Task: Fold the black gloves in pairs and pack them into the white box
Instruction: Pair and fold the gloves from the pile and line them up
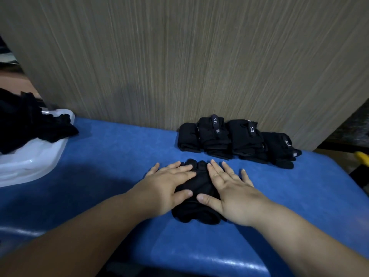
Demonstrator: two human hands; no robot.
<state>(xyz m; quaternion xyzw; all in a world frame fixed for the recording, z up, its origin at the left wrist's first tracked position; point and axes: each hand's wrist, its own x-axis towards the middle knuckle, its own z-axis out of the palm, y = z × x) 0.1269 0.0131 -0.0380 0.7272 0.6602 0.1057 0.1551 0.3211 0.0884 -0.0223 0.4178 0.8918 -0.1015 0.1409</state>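
The gloves (pixel 196 213) lie at the centre of the frame, stacked as a pair. Their long axis runs from the lower middle up toward the top of the frame. The black fingertips point up toward the panel (pixel 179 56), and the cuff end is nearest the bottom edge.

The left hand (pixel 169 186) lies flat on their left side and the right hand (pixel 229 192) on their right. Both have straight, slightly spread fingers and press down without gripping, and the two thumbs nearly meet across the middle.

Above and to the right, a row of folded pairs (pixel 235 138) sits side by side against the panel, some with white lettering on their straps.

At the left edge, the white box (pixel 30 164) holds a loose heap (pixel 26 122) of black gloves that spills over its rim.

Everything rests on a glossy blue padded table (pixel 111 156). The panel behind it is grey-brown with a vertical wood grain and fills the upper frame. Something yellow (pixel 362 156) shows at the right edge.
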